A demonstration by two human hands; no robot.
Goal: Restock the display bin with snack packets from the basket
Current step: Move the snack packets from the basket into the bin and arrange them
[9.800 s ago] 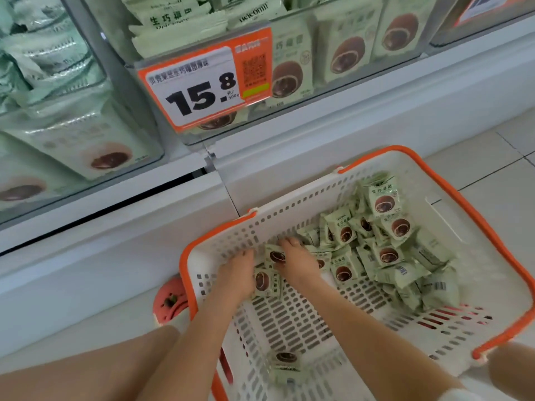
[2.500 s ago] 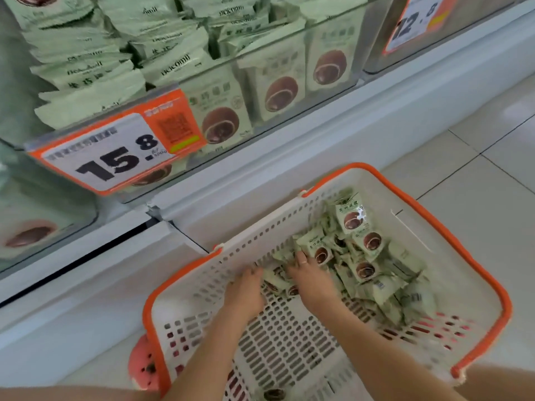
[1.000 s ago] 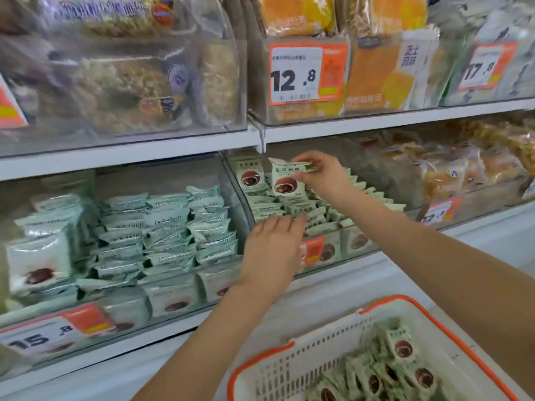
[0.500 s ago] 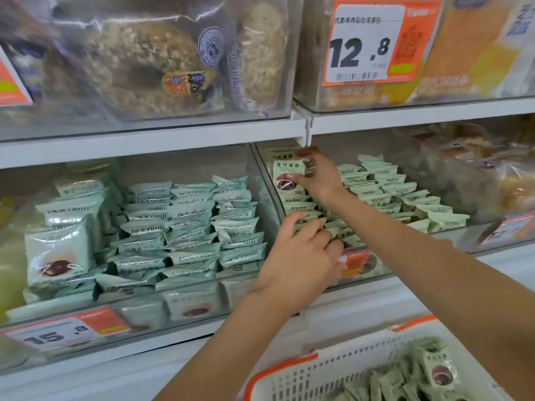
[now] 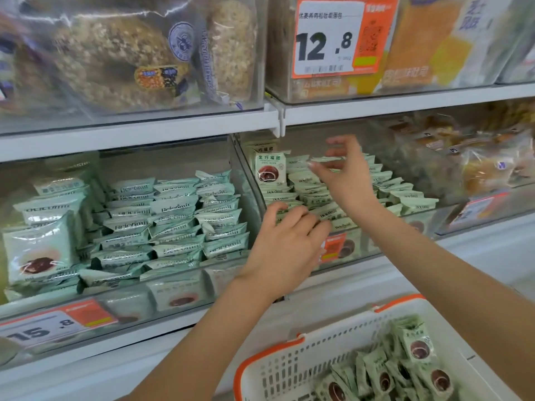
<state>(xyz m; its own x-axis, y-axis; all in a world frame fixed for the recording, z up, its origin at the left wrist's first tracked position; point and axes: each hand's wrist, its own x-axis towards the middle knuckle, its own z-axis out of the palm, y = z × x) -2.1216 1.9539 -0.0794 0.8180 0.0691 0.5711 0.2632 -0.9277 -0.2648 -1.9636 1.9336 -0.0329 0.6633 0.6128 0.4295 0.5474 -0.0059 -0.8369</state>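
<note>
Your right hand (image 5: pixel 346 175): fingers apart, holding nothing, just beside upright packet (image 5: pixel 270 169) at display bin (image 5: pixel 405 224) back. Your left hand (image 5: pixel 285 247): fingers straight, pressing front packets, likely keeping rows tidy. Basket (image 5: pixel 278 369) below, in reach.

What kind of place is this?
Most likely a shop's snack aisle: shelves carry clear display bins of wrapped snack packets, orange price tags hang in front, and a shopping basket stands below.

Two hands: left hand (image 5: pixel 285 244), right hand (image 5: pixel 346 173); one basket (image 5: pixel 292 369); three price tags.
</note>
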